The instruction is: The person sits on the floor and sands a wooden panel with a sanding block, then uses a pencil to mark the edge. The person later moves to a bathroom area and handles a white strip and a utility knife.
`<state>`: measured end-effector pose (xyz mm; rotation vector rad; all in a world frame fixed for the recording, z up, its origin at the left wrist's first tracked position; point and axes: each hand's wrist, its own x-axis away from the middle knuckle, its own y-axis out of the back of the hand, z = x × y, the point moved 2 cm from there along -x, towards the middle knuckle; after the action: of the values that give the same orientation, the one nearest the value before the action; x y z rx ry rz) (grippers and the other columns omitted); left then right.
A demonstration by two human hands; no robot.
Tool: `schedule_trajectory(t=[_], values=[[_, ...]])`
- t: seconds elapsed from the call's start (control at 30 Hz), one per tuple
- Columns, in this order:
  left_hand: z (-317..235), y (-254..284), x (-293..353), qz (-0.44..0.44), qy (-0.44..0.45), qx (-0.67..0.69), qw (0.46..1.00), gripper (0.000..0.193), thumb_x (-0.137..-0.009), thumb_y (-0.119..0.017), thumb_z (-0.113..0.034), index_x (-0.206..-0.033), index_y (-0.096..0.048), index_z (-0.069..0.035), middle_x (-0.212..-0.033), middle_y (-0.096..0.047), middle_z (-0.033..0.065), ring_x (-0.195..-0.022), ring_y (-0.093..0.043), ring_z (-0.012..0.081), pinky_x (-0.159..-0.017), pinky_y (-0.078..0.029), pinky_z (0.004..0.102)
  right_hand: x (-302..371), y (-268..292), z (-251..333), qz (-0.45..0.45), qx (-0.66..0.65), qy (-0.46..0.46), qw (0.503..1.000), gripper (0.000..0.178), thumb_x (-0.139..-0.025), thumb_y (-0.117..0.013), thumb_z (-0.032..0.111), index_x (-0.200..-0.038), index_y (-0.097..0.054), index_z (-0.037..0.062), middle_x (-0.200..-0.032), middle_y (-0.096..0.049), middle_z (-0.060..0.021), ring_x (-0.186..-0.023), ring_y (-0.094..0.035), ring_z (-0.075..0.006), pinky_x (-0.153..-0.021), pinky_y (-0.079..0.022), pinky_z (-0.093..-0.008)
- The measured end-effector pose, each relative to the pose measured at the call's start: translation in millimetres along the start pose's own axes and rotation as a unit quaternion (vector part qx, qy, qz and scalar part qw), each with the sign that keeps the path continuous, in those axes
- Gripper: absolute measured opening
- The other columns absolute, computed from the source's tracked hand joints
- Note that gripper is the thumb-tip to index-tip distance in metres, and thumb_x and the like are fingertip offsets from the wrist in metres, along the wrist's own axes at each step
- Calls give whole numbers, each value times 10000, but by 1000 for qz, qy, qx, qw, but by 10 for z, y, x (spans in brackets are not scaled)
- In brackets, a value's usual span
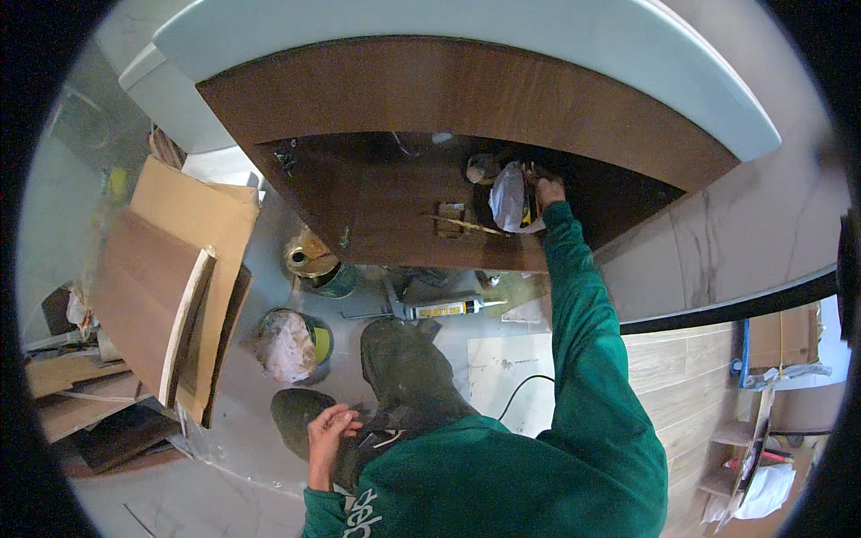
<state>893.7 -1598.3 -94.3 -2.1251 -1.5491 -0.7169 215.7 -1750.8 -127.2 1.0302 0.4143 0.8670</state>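
Note:
My right arm in a green sleeve reaches into the open brown vanity cabinet [377, 193]. My right hand [549, 191] is closed at the rim of a container with a white plastic bag [508, 197] and thin items in it; what the fingers grip is hidden. Beside the container lie a roundish pale object [482, 168], a small wooden block [449, 220] and a thin wooden stick [480, 226]. Back by my knee, my left hand [330, 437] hangs with its fingers loosely bent and a little apart, and nothing shows in it.
A sealant gun [444, 309] lies on the floor before the cabinet. Left of it stand an open tin [336, 280] and a bucket [318, 341] with a plastic bag. Cardboard and board panels [148, 278] lean at the left. A white countertop [484, 36] overhangs the cabinet.

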Motion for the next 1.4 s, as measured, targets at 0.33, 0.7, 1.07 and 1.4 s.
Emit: schedule_trajectory(t=[0.33, 0.7, 1.07, 1.4], values=[[170, -150, 93, -26, 1, -42, 999, 358, -878, -694, -185, -1143, -615, 42, -967, -710, 128, -819, -687, 179, -694, -522, 273, -35, -278, -14, -39, 70, 16, 997, 400, -886, -616, 349, -1177, -643, 77, -1102, -660, -144, -961, -618, -291, -862, -485, -399], [34, -17, -27, -64, -67, -89, 992, 336, -867, -703, -159, -1119, -625, 50, -934, -706, 114, -799, -678, 170, -747, -538, 297, 676, -88, 471, -185, 70, 161, 967, 372, -852, -665, 296, -1133, -660, 52, -1055, -698, -154, -902, -681, -306, -797, -530, -404], [312, 1178, -917, -246, -64, -78, 964, 572, -767, -760, -265, -1155, -559, 105, -976, -675, 219, -932, -670, 309, -827, -521, 360, 2996, -1268, 1848, 223, -75, 275, 932, 295, -815, -711, 245, -1055, -706, 74, -977, -709, -165, -837, -691, -310, -769, -550, -390], [347, 1574, -1963, -328, -112, -249, 904, 885, -649, -803, -477, -1285, -509, 65, -1320, -514, 292, -1239, -471, 420, -1078, -344, 428, 3723, -1168, 1732, 264, -91, 155, 948, 325, -856, -680, 262, -1098, -689, 45, -960, -725, -132, -807, -701, -218, -754, -547, -347]])
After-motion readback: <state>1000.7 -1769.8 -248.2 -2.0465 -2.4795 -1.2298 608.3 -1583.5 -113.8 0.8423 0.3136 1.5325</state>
